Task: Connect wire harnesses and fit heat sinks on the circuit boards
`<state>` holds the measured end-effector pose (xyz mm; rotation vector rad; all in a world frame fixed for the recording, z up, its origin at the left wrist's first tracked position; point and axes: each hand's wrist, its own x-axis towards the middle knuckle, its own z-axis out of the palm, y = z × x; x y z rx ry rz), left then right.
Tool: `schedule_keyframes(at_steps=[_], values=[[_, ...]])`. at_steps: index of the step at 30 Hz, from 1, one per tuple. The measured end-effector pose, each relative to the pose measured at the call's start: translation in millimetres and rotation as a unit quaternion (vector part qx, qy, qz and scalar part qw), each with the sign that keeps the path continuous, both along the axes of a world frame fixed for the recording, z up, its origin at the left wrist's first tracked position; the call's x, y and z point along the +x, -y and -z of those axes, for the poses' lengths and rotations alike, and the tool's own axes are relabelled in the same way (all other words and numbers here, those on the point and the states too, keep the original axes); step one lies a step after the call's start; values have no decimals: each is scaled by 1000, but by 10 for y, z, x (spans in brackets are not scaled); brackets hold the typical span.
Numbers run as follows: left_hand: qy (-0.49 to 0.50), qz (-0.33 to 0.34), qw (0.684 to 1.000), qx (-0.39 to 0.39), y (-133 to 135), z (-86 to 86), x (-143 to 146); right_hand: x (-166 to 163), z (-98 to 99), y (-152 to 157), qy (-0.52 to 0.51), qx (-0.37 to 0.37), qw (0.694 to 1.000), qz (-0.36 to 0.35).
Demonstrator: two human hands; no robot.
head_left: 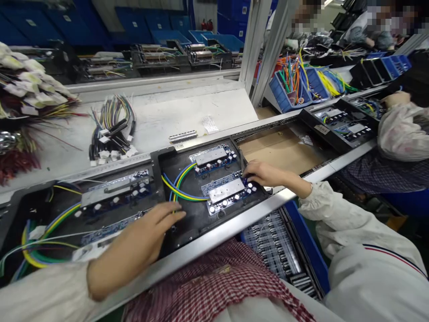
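Well apart, left hand [144, 237] and right hand [260, 173] meet opposite edges of the black tray [192, 223], cardboard [278, 154] rightward; grip unclear.

Right hand [261, 173] at right edge of black tray [191, 223], near lower board [226, 191]. Left hand [140, 237] over tray's left edge, fingers [167, 220] near wires [187, 196]. Cable bundle [117, 129] on worktop [174, 103].
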<state>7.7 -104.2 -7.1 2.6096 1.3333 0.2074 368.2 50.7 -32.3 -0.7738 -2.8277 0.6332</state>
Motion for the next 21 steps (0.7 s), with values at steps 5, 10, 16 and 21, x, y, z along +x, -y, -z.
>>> schedule_keyframes(at_steps=[5,10,16,21], values=[[58,-52,996,34,498,207,368,0,47,27,17,49,999,2],[111,-118,982,97,590,395,472,-20,68,55,45,99,994,11],[147,-96,972,153,598,478,501,-64,28,83,57,122,991,0],[151,-86,970,171,597,522,481,-92,-50,87,78,123,989,-20]])
